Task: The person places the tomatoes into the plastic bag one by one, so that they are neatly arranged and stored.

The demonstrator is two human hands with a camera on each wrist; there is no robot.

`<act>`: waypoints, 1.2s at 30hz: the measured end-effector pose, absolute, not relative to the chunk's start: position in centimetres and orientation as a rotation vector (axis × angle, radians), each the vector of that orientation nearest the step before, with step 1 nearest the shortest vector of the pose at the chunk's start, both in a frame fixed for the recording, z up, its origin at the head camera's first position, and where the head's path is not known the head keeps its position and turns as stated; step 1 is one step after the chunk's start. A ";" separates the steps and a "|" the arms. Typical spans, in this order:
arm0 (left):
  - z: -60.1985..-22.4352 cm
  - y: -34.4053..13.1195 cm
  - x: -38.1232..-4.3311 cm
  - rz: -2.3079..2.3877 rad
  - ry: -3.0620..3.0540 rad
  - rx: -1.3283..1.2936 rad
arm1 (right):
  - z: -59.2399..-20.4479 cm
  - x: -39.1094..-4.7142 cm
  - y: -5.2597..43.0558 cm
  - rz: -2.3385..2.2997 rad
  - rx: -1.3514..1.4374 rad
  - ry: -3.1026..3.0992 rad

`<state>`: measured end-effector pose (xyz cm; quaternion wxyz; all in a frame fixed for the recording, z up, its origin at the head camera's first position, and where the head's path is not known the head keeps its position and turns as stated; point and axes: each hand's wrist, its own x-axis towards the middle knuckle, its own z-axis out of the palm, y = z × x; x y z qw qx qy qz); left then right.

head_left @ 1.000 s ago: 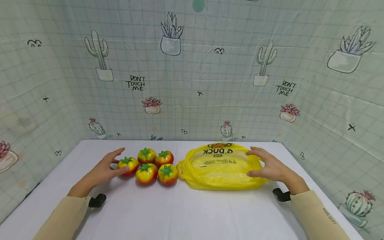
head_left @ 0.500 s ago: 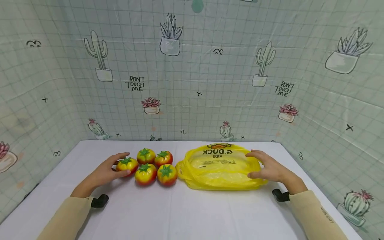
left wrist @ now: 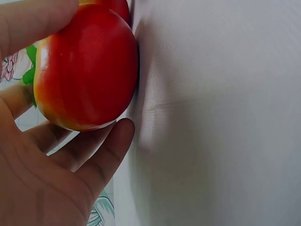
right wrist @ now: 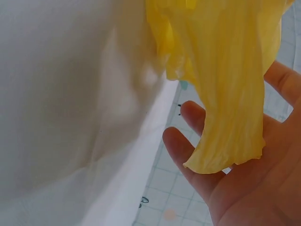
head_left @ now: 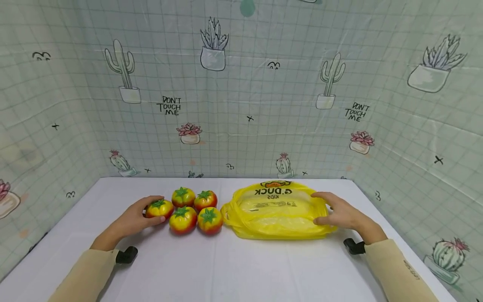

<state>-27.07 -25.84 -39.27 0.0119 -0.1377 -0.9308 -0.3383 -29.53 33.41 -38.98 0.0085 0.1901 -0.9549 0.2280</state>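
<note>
Five would be too exact, so several red-and-yellow tomatoes with green leafy tops stand grouped left of centre in the head view. My left hand [head_left: 131, 217] grips the leftmost tomato [head_left: 159, 209], thumb on its near side and fingers round the far side. In the left wrist view that tomato [left wrist: 91, 66] shows its red flank, low against the white cloth. My right hand [head_left: 342, 212] is at the right end of a yellow plastic bag [head_left: 275, 214], thumb and fingers spread. A loose strip of the bag [right wrist: 230, 94] hangs before the palm in the right wrist view.
A white cloth covers the table [head_left: 226, 272]. Behind and at both sides stands a pale gridded curtain [head_left: 234, 92] printed with potted cacti. Other tomatoes, such as the front one [head_left: 183, 220], sit right beside the gripped one, and the nearest [head_left: 210, 221] is close to the bag.
My left hand has moved slightly right and down, and its thumb and fingers have come in round the leftmost tomato. The right hand and the bag stay nearly where they were.
</note>
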 end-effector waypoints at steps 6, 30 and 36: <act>-39.2 -25.7 -26.9 -1.054 -2.907 -0.409 | -39.6 -29.7 33.6 0.736 0.573 -3.006; -38.9 -25.6 -26.6 -1.054 -2.831 -0.343 | -39.5 -29.7 33.1 0.755 0.547 -3.033; -38.1 -25.3 -26.5 -1.038 -2.778 -0.373 | -39.3 -29.6 33.0 0.750 0.531 -3.039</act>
